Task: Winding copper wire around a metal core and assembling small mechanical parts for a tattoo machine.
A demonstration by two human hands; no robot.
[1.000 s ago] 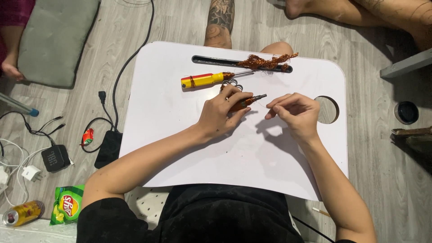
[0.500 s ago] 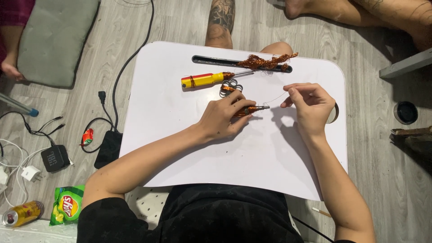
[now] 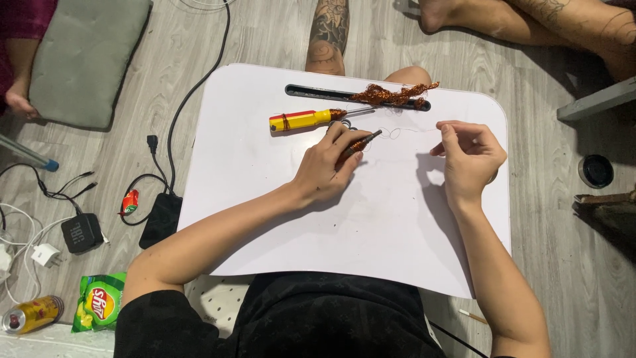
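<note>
My left hand [image 3: 329,166] rests on the white lap table [image 3: 265,199] and grips a thin rod wound with copper wire [image 3: 362,142]. From the rod's tip a fine copper wire [image 3: 401,132] runs right to my right hand [image 3: 467,159], which pinches its end between thumb and fingers. Just behind my left hand lies a yellow and red screwdriver [image 3: 305,120]. A tangle of copper wire [image 3: 391,97] sits in the table's dark slot at the far edge.
A tattooed leg [image 3: 328,33] of another person lies beyond the table, and more legs at top right. On the floor to the left are a grey cushion [image 3: 86,59], black cables, a black box [image 3: 161,219], chargers, a green snack bag [image 3: 99,301] and a can [image 3: 30,313].
My right hand has moved right and away from the left, drawing the fine wire out from the rod. My left hand has stayed in place.
</note>
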